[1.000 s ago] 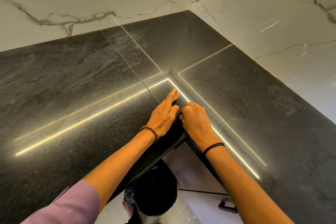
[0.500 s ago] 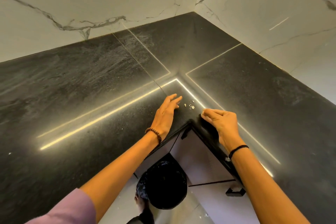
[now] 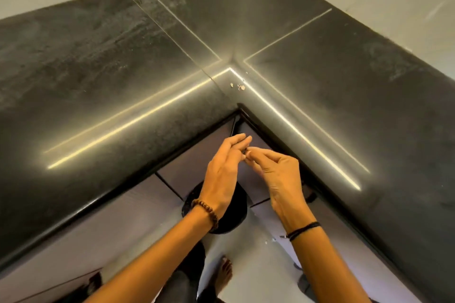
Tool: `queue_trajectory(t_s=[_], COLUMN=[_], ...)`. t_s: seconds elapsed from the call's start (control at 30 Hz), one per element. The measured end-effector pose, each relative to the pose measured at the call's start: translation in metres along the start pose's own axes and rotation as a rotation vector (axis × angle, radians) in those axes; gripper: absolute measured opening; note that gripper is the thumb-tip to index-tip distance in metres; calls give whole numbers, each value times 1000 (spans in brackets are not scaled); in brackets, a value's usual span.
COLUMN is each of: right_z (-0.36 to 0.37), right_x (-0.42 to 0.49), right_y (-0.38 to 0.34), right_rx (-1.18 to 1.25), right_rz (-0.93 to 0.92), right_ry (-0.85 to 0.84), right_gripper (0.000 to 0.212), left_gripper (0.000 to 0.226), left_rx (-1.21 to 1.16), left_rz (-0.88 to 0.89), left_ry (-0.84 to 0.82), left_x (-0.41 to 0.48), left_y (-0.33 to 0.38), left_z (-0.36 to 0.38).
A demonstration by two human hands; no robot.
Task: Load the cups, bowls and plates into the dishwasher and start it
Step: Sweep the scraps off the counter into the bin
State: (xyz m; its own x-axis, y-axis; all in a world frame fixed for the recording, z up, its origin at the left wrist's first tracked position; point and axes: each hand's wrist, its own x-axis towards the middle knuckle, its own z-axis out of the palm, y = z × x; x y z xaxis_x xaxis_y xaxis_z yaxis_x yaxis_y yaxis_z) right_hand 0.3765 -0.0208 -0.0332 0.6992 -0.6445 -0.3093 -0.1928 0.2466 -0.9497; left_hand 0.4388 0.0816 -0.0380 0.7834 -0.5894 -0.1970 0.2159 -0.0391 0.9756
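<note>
Beside the counter (image 3: 98, 81) corner, the left hand (image 3: 222, 174) is hovering flat-fingered; the right hand (image 3: 280, 179), fingertips curled, is touching it, grip unclear.

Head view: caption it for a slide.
Above a black bin, left hand and right hand meet; crumbs on the dark countertop.

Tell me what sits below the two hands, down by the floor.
A round black bin stands below the left hand, whose wrist covers much of it; its inside cannot be seen. Below the right hand are pale cabinet fronts and floor.
</note>
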Motion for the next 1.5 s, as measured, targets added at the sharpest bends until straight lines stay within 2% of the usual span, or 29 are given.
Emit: queue_trajectory(t_s=[0.2, 0.37, 0.5, 0.6, 0.7, 0.77, 0.83, 0.9, 0.97, 1.03, 1.1, 1.2, 1.27, 1.37, 1.5], right_z=[-16, -33, -34, -28, -21, -19, -16, -16, -15, -13, -12, -11, -10, -7, 0], right_x=[12, 48, 84, 104, 119, 124, 125, 123, 118, 112, 105, 86, 71, 45, 24], right_y=[82, 209, 286, 324, 337, 338, 336, 332, 315, 296, 276, 232, 197, 140, 73], right_rx=[3, -163, -542, -713, -891, -919, -951, -952, -985, -965, -932, -904, -869, -839, -812], right_rz=[153, 292, 306, 269, 222, 206, 155, 90, 29, -3, -21, -97, -153, -188, -386], right_ry=[26, 87, 3, -63, -142, -129, -80, -56, -78, -85, -77, -59, -47, -24, 62], right_gripper=[13, 4, 16, 11, 38, 40, 27, 17, 18, 16, 8, 9, 15, 23, 25], left_gripper=[31, 37, 42, 46, 44, 26, 16, 24, 34, 32, 28, 25, 28, 34, 29], left_rx=[7, 251, 477, 627, 683, 589, 539, 654, 738, 721, 697, 654, 609, 679, 680], left_rz=[-139, -292, -403, -381, -382, -463, -483, -403, -353, -356, -337, -295, -220, -65, 204], left_ry=[14, 20, -65, -77, -22, 43, 73, 71, 6, -42, -42, -9, 4, 18, 34], left_x=[5, 27, 56, 67, 75, 80, 82, 83, 81, 78, 76, 66, 57, 43, 31], left_y=[-80, -192, -268, -302, -320, -319, -316, -312, -302, -286, -264, -225, -195, -142, -73], left_z=[4, -2, -16, -32, -44, -47, -48, -50, -49, -44, -34, -23, -17, -11, -7])
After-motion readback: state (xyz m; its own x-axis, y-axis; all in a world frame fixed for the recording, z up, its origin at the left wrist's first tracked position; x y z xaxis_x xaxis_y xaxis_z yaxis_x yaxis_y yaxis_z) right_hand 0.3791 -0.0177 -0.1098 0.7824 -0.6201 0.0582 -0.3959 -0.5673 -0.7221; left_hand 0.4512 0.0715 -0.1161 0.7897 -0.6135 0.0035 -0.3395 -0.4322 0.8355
